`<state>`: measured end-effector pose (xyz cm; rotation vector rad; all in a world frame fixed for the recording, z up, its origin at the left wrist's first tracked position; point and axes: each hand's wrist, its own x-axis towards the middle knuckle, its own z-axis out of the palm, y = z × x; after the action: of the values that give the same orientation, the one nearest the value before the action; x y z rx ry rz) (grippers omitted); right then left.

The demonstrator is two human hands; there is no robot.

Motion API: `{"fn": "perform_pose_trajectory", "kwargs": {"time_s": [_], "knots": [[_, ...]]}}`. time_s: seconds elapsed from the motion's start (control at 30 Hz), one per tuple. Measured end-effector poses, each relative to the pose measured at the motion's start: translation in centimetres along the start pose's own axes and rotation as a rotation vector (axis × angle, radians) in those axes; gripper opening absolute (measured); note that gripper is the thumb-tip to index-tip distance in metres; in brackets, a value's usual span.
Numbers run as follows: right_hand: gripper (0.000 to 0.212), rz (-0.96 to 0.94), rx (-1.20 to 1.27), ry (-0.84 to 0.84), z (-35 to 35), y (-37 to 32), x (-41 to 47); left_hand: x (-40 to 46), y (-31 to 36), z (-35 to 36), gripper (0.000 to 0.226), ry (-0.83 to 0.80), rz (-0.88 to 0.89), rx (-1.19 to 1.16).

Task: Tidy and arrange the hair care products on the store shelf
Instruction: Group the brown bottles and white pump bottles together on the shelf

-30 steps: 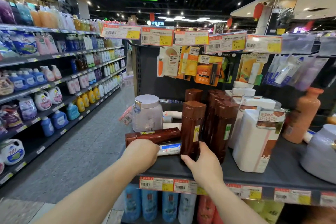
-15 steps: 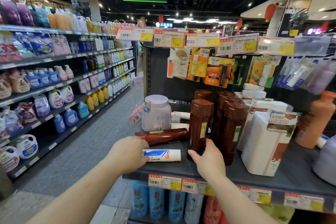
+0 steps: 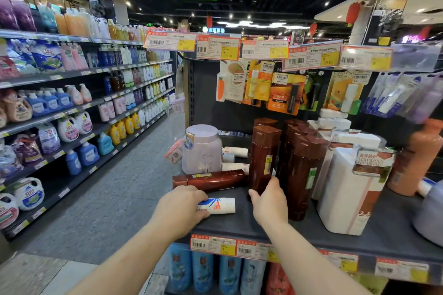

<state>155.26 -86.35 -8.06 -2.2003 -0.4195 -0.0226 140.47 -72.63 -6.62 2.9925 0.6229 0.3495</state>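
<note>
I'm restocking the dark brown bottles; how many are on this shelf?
6 visible: one lying on its side, one upright at the right hand, one behind it, three in a row to its right. More may be hidden.

Front edge of shelf point(image 3: 239, 229): small tube point(image 3: 220, 205).
Behind tube: fallen bottle point(image 3: 208, 179).
Right: upright bottle point(image 3: 262, 158).
Behind fallen bottle: jar point(image 3: 201, 151).

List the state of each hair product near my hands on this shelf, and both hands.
White tube: lying flat, held by left hand.
Fallen brown bottle: on its side.
Front brown bottle: upright, base gripped by right hand.
Lavender jar: upright, lidded.
</note>
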Motion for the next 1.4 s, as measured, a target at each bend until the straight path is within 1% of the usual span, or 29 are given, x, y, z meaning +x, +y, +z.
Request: {"fn": "perform_pose_trajectory", "kwargs": {"time_s": [0.27,0.4,0.47,0.6,0.67,0.73,0.83,0.93,1.03,1.1,1.23,1.3,1.4], "knots": [[0.055,0.041,-0.002,0.022,0.4,0.0,0.4,0.1,-0.2,0.3,0.045,0.014,-0.012,-0.022],[0.056,0.045,0.005,0.020,0.4,-0.1,0.4,-0.2,-0.1,0.2,0.053,0.049,-0.036,-0.057],[0.056,0.044,0.007,0.021,0.3,-0.1,0.3,-0.4,-0.1,0.0,0.054,0.124,-0.071,-0.114],[0.056,0.045,0.020,0.021,0.3,0.0,0.3,-0.4,-1.0,-0.6,0.040,0.357,-0.193,-0.209],[0.056,0.046,0.017,0.018,0.3,-0.1,0.3,-0.2,-1.7,-0.8,0.037,0.393,-0.293,-0.235],[0.055,0.052,0.011,0.016,0.2,-0.1,0.3,-0.1,-2.6,-0.7,0.040,0.359,-0.388,-0.268],[0.055,0.050,0.012,0.016,0.2,-0.2,0.1,0.1,-3.5,-0.5,0.049,0.267,-0.517,-0.353],[0.057,0.057,0.027,0.005,0.1,-0.4,0.1,0.5,-4.1,-0.4,0.059,0.180,-0.585,-0.427],[0.064,0.106,0.069,-0.019,-0.2,-0.4,0.0,1.0,-4.3,-0.4,0.067,0.114,-0.632,-0.599],[0.070,0.124,0.091,-0.045,-0.3,-0.5,-0.5,1.3,-4.3,-0.3,0.070,0.070,-0.633,-0.666],[0.081,0.085,0.127,-0.131,0.3,-0.7,-3.0,2.2,-4.0,-0.5,0.072,0.023,-0.623,-0.730],[0.083,0.072,0.149,-0.165,0.8,-0.6,-3.9,2.7,-3.9,-0.6,0.071,0.002,-0.601,-0.763],[0.079,0.048,0.160,-0.185,0.9,-0.4,-4.0,3.3,-3.9,-0.6,0.067,-0.063,-0.529,-0.652]]}}
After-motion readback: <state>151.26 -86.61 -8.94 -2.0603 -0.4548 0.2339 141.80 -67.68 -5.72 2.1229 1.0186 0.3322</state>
